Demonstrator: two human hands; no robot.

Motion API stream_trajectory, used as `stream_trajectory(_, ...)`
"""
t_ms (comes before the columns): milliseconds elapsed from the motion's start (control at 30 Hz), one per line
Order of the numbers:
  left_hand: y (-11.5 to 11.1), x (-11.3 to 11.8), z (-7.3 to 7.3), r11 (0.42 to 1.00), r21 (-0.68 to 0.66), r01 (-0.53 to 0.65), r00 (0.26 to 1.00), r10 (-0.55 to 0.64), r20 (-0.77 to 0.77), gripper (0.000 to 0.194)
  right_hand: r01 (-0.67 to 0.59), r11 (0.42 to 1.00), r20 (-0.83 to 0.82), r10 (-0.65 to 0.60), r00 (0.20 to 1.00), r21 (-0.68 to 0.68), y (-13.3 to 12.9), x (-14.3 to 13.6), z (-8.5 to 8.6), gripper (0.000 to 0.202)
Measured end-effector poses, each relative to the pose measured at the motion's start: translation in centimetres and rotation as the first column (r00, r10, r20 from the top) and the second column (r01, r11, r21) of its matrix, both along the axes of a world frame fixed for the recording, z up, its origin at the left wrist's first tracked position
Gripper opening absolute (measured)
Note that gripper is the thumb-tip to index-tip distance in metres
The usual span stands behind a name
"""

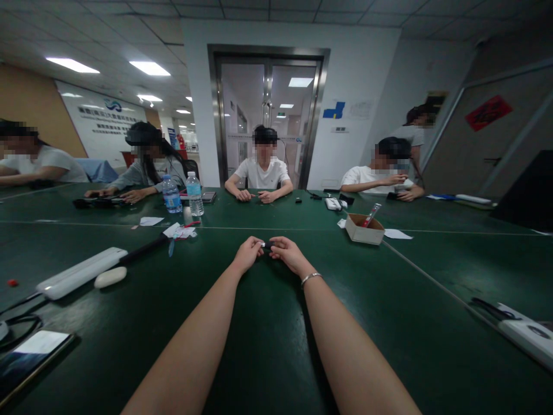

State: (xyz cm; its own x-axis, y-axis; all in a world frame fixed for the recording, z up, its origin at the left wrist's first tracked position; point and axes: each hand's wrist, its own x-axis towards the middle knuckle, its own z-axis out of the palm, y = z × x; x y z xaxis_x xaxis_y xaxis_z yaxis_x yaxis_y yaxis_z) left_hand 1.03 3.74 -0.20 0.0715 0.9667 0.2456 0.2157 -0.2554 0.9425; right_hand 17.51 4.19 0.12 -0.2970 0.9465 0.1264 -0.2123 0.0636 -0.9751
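Both of my hands meet over the middle of the green table [276, 305], around a small black stick with a silver metal end [266, 245] that looks like a USB flash drive. My left hand [249, 253] pinches the silver end between thumb and fingertips. On the black end, the thumb and fingers of my right hand [288, 253] are closed. Fingers cover part of the stick, so its full shape is hidden. A silver bangle [311, 279] circles my right wrist.
Left lie a white power strip [84, 272], a pale oval object [110, 277] and a phone [34, 363]. Beyond stand two water bottles [194, 195]. An open box [364, 230] is at right; another white strip [525, 334] lies near the right edge. Several people sit around the table.
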Motion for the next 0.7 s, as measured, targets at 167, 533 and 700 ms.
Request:
stream_trajectory(167,0.00,-0.19,-0.20,0.999,-0.005,-0.046,0.993,0.045,-0.113,0.024,-0.012,1.000,0.001,0.012,1.000,0.001,-0.06,0.02,0.02,0.025)
stream_trajectory(533,-0.48,-0.19,0.45,0.990,0.050,-0.129,0.960,0.138,-0.245,0.045,-0.034,0.999,0.023,0.034,0.999,0.011,-0.32,0.02,0.22,0.027)
stream_trajectory(700,-0.68,-0.11,0.64,0.988,0.010,-0.156,0.956,0.153,-0.250,0.051,-0.015,1.000,0.018,0.015,1.000,0.005,-0.38,-0.08,0.30,0.024)
